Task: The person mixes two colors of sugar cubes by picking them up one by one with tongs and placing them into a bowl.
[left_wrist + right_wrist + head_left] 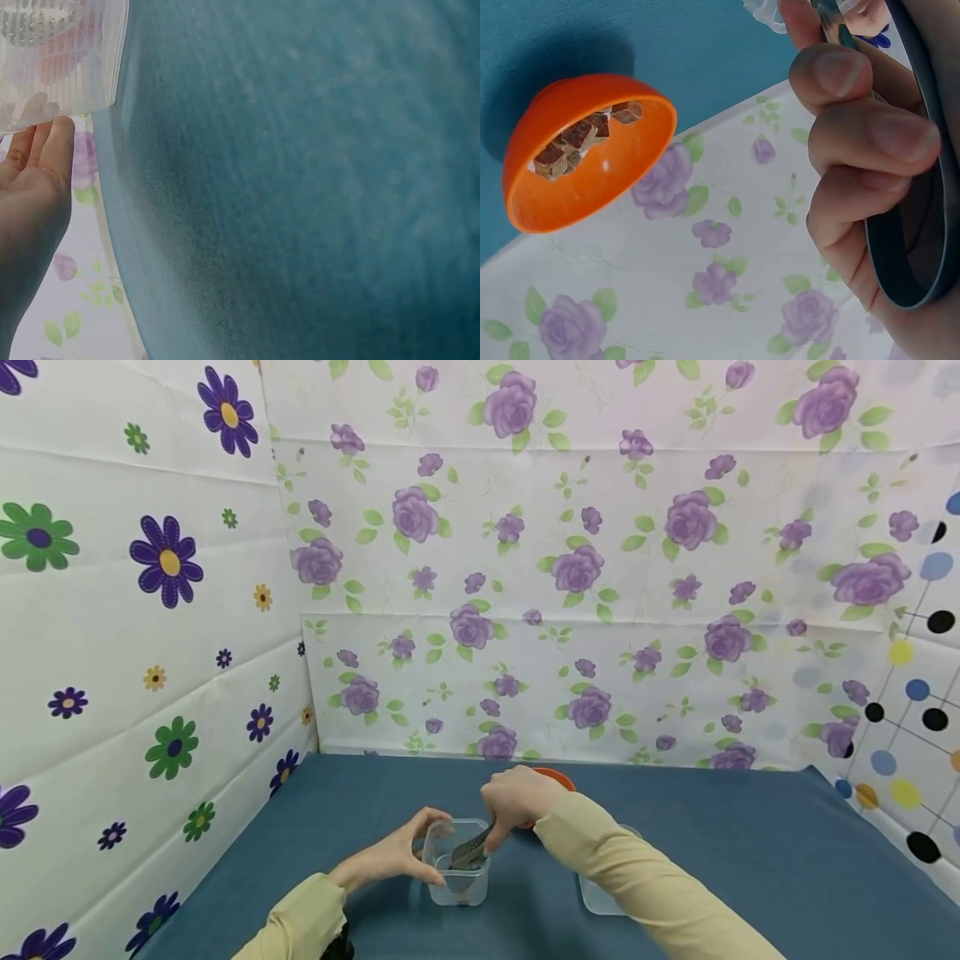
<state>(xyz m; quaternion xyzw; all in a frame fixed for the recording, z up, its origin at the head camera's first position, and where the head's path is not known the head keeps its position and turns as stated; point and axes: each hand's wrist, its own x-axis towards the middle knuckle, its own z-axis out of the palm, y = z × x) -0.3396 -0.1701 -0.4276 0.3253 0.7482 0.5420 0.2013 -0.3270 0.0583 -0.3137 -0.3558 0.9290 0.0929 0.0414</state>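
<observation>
In the head view my left hand [393, 857] grips a clear plastic container [459, 893] from its left side, thumb toward the near rim and fingers behind. My right hand [520, 795] holds dark metal tongs [469, 852] with perforated ends, which reach down inside the container. The tongs' bent loop [901, 274] shows beside the curled fingers in the right wrist view. Through the container wall [90, 82] in the left wrist view, a perforated metal end and something reddish show blurrily. What lies at the container's bottom is hard to make out.
Behind the right hand stands an orange bowl [592, 196] with several brown cubes [577, 136] in it. A clear plastic tray or lid [600, 897] lies to the right, partly covered by the right forearm. Blue cloth [720, 852] covers the table, with patterned sheets around.
</observation>
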